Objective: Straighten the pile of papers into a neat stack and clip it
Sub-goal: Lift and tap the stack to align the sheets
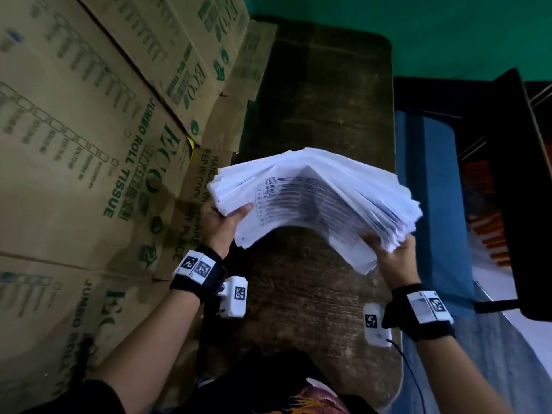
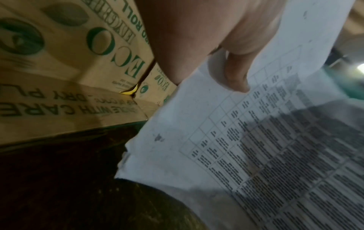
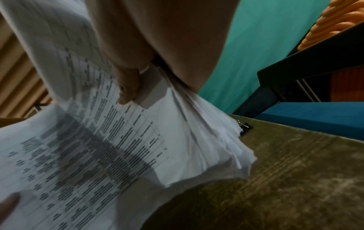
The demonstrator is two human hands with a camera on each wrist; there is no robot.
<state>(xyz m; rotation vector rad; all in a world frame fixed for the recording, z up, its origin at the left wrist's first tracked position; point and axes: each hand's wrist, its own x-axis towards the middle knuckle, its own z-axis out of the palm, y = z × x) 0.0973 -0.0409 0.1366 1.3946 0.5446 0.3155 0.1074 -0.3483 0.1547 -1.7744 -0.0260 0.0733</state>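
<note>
Arching between both hands, pile of papers (image 1: 313,201), left hand (image 1: 219,222) gripping one end, right hand (image 1: 394,258) the other

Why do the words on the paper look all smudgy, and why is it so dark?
Head view: dim room, the pile of papers is the brightest thing, and its print is too small and soft to read. Left wrist view: the left hand is near and blurred, the table almost black. Right wrist view: motion blur smears the print, and a shadow crosses the page.
</note>
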